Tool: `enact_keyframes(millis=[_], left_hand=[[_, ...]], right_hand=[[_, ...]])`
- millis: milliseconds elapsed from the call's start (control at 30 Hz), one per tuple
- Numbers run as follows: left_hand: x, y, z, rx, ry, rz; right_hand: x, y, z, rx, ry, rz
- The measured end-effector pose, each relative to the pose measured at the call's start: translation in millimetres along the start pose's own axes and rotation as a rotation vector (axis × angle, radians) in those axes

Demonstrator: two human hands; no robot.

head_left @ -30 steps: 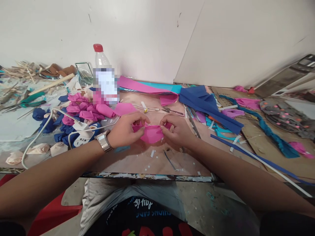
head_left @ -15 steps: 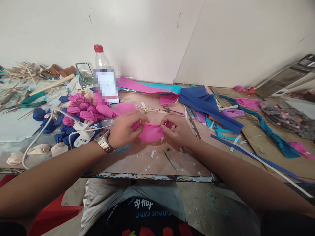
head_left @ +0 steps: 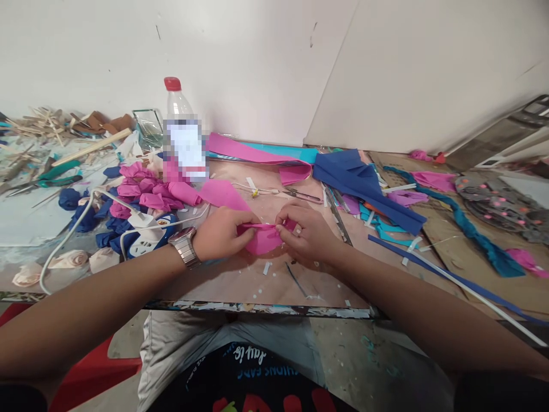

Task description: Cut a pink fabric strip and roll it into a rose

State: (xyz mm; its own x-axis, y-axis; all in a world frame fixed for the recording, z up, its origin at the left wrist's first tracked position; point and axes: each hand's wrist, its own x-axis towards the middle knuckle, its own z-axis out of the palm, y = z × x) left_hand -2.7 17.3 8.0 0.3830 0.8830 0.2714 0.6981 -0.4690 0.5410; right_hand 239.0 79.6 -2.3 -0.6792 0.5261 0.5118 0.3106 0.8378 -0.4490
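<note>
As the left hand [head_left: 218,232] nears the right hand [head_left: 306,230] at three o'clock, their fingers [head_left: 249,217] pinch the pink strip [head_left: 262,245], apparently tightening its fold.

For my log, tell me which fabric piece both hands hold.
The thin bright pink fabric piece, pinched by the left hand and right hand; the folded navy fabric and crumpled teal fabric strip lie apart from both.

A silver metal link-band wristwatch [head_left: 185,249] left of centre; bottom centre, a black shirt with white-and-blue lettering [head_left: 253,380] and light-grey cloth trousers [head_left: 160,346].
</note>
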Motion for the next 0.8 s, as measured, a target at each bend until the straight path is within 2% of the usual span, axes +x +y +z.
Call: enact_keyframes(millis=[67, 267, 633, 800], left_hand=[[0, 2, -1.6, -0.023, -0.007, -0.005], [0, 7, -2.2, -0.082, -0.122, 0.011], [3, 5, 0.0, -0.167, -0.201, -0.025], [2, 4, 1.8, -0.185, -0.199, -0.037]], right_hand=[[0, 2, 1, 0.006, -0.011, 0.017], [-2, -2, 4, 0.026, -0.084, -0.032], [-3, -6, 4, 0.061, -0.116, -0.029], [-3, -8, 2, 0.079, -0.126, -0.025]])
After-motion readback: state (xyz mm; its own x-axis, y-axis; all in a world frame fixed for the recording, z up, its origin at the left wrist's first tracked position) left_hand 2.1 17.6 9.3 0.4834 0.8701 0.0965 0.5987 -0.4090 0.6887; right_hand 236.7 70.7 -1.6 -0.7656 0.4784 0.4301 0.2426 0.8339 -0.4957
